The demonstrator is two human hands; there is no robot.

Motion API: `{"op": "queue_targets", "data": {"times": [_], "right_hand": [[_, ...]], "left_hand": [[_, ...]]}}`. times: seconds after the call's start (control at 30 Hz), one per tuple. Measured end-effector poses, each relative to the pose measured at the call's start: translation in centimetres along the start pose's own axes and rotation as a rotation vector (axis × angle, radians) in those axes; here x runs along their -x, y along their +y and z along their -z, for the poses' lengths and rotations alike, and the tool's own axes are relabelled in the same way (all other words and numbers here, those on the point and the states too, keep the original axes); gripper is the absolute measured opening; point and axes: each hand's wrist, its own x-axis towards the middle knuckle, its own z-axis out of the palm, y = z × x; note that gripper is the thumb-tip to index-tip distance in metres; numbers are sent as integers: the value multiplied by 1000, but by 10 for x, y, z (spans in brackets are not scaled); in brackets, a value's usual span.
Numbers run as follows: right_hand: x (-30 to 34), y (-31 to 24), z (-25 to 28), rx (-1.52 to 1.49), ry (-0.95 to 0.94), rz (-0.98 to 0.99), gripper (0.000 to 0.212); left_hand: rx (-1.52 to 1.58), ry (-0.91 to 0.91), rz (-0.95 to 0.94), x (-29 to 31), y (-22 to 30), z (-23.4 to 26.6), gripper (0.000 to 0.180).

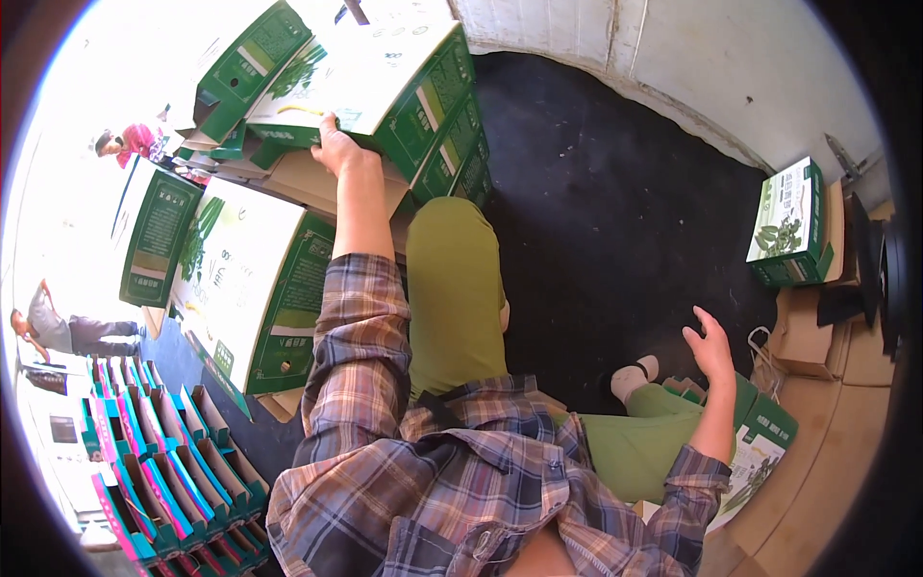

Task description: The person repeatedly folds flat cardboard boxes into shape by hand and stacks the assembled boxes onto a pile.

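My left hand (344,154) reaches forward, its fingers closed on the near edge of a green and white cardboard box (370,72). That box lies at the top of a stack, with the green printed sides of other boxes (460,154) below it. Bare brown cardboard (303,180) shows under my wrist. Out to the right, my right hand (711,348) hangs in the air with its fingers apart and nothing in it. Nearest to it is a green and white carton (760,457), partly hidden behind my forearm.
Another large carton (236,279) stands left of my left arm. Several teal and pink open trays (159,462) are stacked lower left. At right, a small box (790,221) sits near brown cartons (808,332). Two people (135,142) are beyond the cartons. Dark flooring (615,212) lies ahead.
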Motion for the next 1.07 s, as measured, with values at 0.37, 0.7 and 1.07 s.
{"op": "queue_targets", "data": {"times": [0.37,0.7,1.07], "right_hand": [[1,-2,-3,-2,12,35,52],[-8,-5,-9,5,26,57,53],[16,-4,23,-25,116,-66,54]], "left_hand": [[-57,78,-28,7,5,-1,91],[-301,-170,175,-83,14,38,54],[-624,-32,-288,27,14,13,97]]}}
